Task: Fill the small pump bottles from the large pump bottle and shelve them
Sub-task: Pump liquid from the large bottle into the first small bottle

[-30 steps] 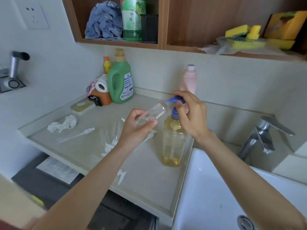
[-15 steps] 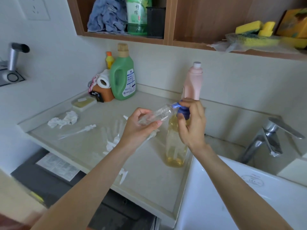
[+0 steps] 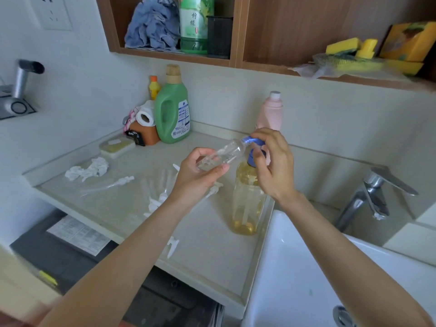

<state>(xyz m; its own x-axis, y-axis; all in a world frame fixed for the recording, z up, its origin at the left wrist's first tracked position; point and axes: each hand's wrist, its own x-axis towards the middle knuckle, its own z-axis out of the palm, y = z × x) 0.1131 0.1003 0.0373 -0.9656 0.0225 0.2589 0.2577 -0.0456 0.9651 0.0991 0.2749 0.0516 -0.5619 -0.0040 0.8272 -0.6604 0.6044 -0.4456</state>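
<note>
Countertop [image 3: 207,241]: small bottle [image 3: 224,154] at large bottle's pump [image 3: 253,143].

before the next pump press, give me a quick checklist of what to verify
1. Small clear bottle gripped: ok, the left hand holds it tilted, mouth up toward the nozzle.
2. Mouth lined up with the blue pump head: ok, the spout tip sits at the bottle's opening.
3. Right hand on the pump: ok, fingers curl over the head.
4. Large pump bottle upright on the counter: ok, but close to the edge by the sink.
5. Liquid left to pump: ok, only a shallow amber layer at the bottom.
6. Fill level of the small bottle: cannot tell.
</note>
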